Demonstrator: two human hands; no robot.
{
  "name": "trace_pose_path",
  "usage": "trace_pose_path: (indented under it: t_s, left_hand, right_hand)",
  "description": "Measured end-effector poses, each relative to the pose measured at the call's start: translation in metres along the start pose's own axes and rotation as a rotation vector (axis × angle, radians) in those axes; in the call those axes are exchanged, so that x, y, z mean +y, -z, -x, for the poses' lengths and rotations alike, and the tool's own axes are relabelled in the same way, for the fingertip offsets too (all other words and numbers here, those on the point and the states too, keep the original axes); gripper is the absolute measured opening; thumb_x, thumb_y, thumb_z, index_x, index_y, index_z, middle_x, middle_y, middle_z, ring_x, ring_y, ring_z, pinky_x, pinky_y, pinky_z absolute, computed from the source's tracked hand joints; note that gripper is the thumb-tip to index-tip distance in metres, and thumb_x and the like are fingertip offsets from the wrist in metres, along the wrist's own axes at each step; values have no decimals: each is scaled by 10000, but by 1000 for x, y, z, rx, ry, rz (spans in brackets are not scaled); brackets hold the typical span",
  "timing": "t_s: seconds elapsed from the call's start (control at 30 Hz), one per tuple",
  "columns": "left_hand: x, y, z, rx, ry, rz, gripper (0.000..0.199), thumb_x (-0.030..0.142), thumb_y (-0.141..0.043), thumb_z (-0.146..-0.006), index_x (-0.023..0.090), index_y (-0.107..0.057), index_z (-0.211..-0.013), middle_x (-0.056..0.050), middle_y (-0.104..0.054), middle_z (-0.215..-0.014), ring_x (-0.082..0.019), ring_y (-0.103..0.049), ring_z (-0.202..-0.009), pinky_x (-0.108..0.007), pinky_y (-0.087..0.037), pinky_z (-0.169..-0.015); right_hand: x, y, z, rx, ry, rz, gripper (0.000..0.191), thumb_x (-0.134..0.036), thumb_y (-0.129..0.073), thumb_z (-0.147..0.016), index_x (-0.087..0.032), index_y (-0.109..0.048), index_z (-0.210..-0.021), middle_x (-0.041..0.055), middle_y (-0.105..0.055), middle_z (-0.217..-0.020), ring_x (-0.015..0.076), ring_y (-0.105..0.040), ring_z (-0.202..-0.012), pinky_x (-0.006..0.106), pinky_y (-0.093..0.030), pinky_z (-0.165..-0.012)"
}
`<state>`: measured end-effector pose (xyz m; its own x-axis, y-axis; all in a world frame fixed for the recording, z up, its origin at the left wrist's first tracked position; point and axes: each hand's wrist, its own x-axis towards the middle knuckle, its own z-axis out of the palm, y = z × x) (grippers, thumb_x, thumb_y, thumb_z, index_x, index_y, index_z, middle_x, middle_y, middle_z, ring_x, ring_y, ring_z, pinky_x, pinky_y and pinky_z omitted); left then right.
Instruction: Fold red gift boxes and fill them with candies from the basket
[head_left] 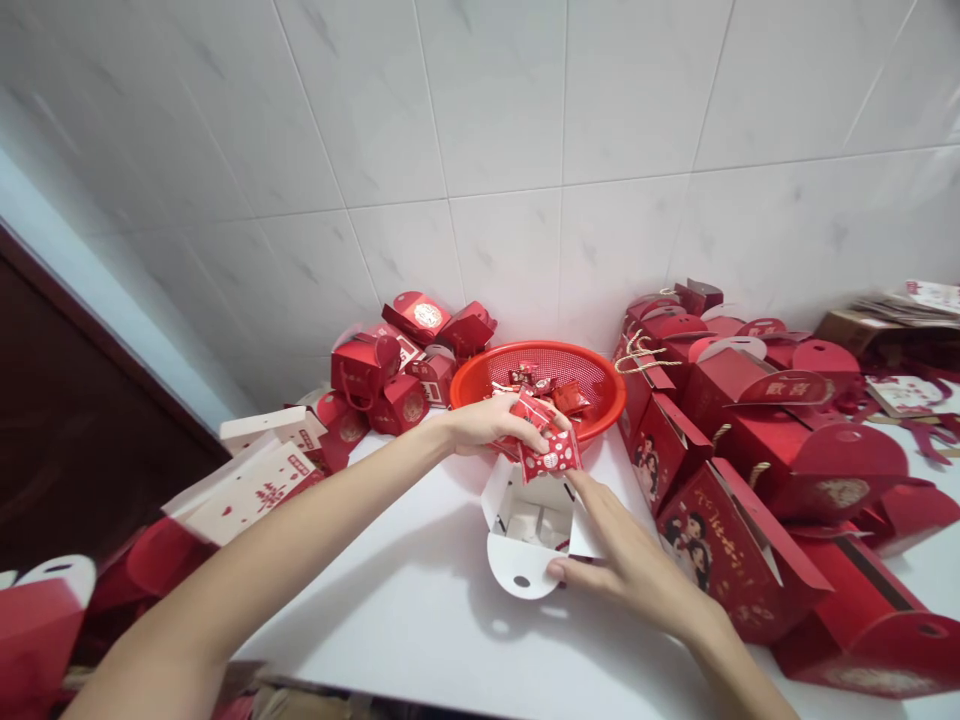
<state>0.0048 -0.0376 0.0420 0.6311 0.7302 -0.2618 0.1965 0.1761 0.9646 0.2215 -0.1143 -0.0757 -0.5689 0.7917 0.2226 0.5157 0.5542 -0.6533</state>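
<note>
My left hand [491,424] is closed on several red wrapped candies [550,455], one with white dots, held above an open box. That small gift box [523,565] stands on the white table with its white inside showing and a rounded flap with a hole folded toward me. My right hand [611,555] grips the box at its right side, thumb by the flap and fingers at the back edge. Just behind sits an orange-red plastic basket [611,400] with wrapped sweets [571,397] in it, partly hidden by my left hand.
Red gift boxes [795,455] crowd the right side, some with rope handles. More red boxes [367,365] are piled at the back left, near cream printed boxes [255,490]. A tiled wall [502,120] rises behind the white table [390,620].
</note>
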Motion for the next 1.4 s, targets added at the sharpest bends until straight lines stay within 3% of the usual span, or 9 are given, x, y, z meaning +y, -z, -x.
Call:
trace_pose_path:
  t_s: [0.2, 0.33, 0.5, 0.7, 0.8, 1.03, 1.27, 1.4]
  left_hand:
    - [-12, -7, 9, 28, 115, -80, 315, 292, -845, -679, 128, -736, -924, -50, -734, -839, -160, -677, -766, -273, -530, -723]
    - [-21, -6, 9, -6, 205, -49, 463, 534, -799, -726, 124, -719, -923, -73, -730, -817, -192, -679, -795, -307, -526, -738]
    - [-28, -2, 8, 66, 308, 74, 537, 630, -718, -773, 164, -692, -1039, -67, -730, -858, -191, -668, -792, -292, -505, -710]
    - [-27, -2, 12, 13, 292, 24, 409, 466, -774, -785, 215, -710, -1102, -62, -706, -1074, -160, -648, -873, -245, -494, -717]
    - [-30, -1, 15, -43, 248, -36, 460, 354, -818, -748, 218, -682, -1167, -76, -679, -1165, -173, -666, -938, -271, -516, -770]
    - [-38, 4, 22, -120, 169, -118, 505, 195, -786, -727, 208, -642, -1212, -61, -698, -1085, -158, -696, -851, -277, -543, -761]
    - [-29, -10, 27, -22, 36, -595, 459, 135, -630, -784, 185, -643, -1241, -88, -714, -1146, -189, -695, -893, -259, -525, -712]
    - [-22, -21, 34, -23, -43, -898, 413, 87, -585, -782, 168, -686, -1174, -59, -744, -966, -177, -685, -801, -235, -469, -650]
  right_hand:
    - [-3, 1, -1, 34, 58, -25, 941, -514, -638, -908, -281, -65, -1619, 136, -249, -1645, 309, -296, -1498, 501, -318, -1193]
    - [1, 0, 0, 20, 42, -28, 919, -495, -632, -914, -276, -81, -1616, 132, -226, -1653, 301, -282, -1506, 505, -305, -1200]
    - [2, -1, 1, 11, 28, -34, 908, -491, -634, -914, -278, -89, -1608, 116, -216, -1658, 272, -262, -1515, 494, -287, -1214]
    - [1, -1, 1, 4, 21, -39, 913, -494, -633, -913, -277, -91, -1615, 128, -219, -1656, 299, -267, -1511, 517, -291, -1209]
    - [0, 0, 1, 7, 28, -33, 920, -494, -630, -915, -286, -75, -1618, 124, -216, -1657, 303, -266, -1511, 520, -299, -1205]
    - [2, -1, 1, -13, -11, -24, 910, -512, -632, -907, -256, -117, -1612, 127, -213, -1657, 292, -252, -1517, 510, -285, -1216]
    - [4, -3, 1, 0, 25, -12, 915, -508, -625, -918, -289, -72, -1613, 129, -217, -1656, 302, -265, -1512, 530, -301, -1205]
    - [7, -6, 2, 19, 33, -5, 923, -516, -632, -916, -296, -69, -1614, 127, -222, -1654, 301, -269, -1511, 531, -300, -1206]
